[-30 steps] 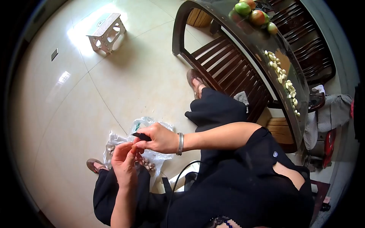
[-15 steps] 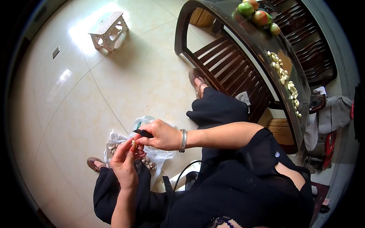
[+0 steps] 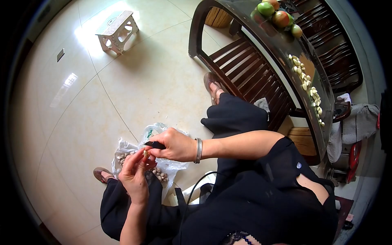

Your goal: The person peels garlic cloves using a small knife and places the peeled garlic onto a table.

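My left hand (image 3: 135,179) is closed, pinching a small pale garlic clove (image 3: 145,154) between thumb and fingertips. Right against it, my right hand (image 3: 176,145) grips a small black knife (image 3: 155,144), and its fingertips meet the clove. The knife's tip points left, away from my palm. Below both hands, a crumpled white plastic bag (image 3: 174,166) lies spread open, with several brownish-white unpeeled cloves (image 3: 160,175) in it. My hands cover part of the bag and its contents.
A dark glass-topped table (image 3: 261,38) stands at the right, bearing a line of peeled pale cloves (image 3: 304,77) and several mangoes (image 3: 281,18). Under it is a slatted shelf (image 3: 245,69). A folding stool (image 3: 117,32) stands on the tiled floor. A black cable (image 3: 191,194) crosses my lap.
My hands stay together in almost the same place. The clove has shifted slightly in my left fingertips, and the knife is a little more level.
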`<state>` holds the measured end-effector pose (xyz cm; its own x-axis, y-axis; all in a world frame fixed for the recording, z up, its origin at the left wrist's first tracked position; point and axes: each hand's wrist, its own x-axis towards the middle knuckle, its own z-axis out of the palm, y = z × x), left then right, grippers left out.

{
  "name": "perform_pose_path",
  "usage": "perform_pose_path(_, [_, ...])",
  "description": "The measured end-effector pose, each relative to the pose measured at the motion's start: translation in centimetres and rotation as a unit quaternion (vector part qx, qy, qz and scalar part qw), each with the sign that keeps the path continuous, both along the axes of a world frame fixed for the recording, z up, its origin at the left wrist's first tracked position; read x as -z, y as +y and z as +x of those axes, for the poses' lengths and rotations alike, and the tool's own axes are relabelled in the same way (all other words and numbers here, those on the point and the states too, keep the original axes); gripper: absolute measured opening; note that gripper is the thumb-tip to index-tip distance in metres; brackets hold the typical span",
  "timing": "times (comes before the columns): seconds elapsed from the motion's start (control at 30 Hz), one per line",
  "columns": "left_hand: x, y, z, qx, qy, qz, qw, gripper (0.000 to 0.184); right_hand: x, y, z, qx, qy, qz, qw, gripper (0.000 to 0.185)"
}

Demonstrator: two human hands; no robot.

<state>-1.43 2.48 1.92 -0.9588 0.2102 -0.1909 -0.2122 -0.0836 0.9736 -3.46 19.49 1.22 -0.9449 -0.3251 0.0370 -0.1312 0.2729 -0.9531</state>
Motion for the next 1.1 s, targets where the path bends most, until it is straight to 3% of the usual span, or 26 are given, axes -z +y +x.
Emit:
perform_pose_path(0.7, [0.1,-0.5,0.4,0.018,-0.011,0.009,1.0,0.021,-0.2,-0.2,-0.1,-0.002,0.076,0.047,0.996,0.013])
perform_pose_path(0.87, [0.0,-0.7,0.1,0.021,-0.056,0.033,0.998,0.02,-0.9,-0.2,0.0,0.008,0.009,0.041,0.999,0.011])
perform_pose_path(1.07, [0.3,-1.0,-0.4,0.023,-0.129,0.138,0.982,0.023,-0.9,0.2,-0.1,0.011,-0.108,-0.026,0.994,0.012])
perform_pose_path(1.1, [0.3,-1.0,-0.4,0.027,-0.144,0.143,0.979,0.024,-0.6,0.0,0.0,0.038,-0.086,-0.047,0.994,0.013])
